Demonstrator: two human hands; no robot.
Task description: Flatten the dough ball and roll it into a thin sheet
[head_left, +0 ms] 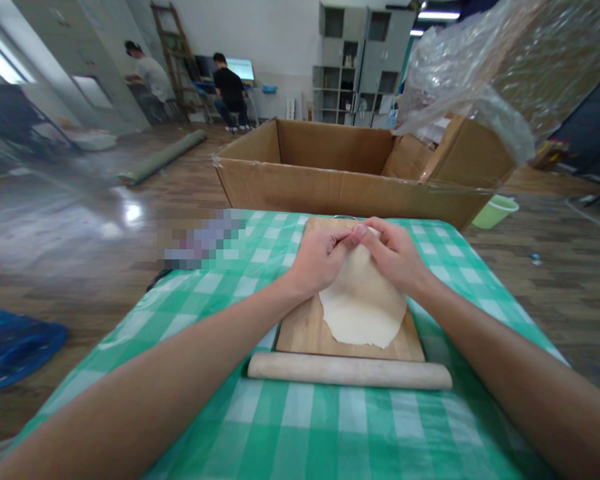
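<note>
A thin, pale sheet of rolled dough (363,307) lies on a wooden cutting board (300,330) on the green checked tablecloth (330,433). My left hand (317,257) and my right hand (393,250) meet at the dough's far edge. Both are closed in a pinch on that edge and lift it a little off the board. A wooden rolling pin (350,372) lies crosswise on the cloth, against the board's near edge.
A large open cardboard box (350,170) stands just beyond the table, with crumpled clear plastic (505,60) above its right side. A green tub (495,210) sits on the floor at right. Two people sit at desks far back left.
</note>
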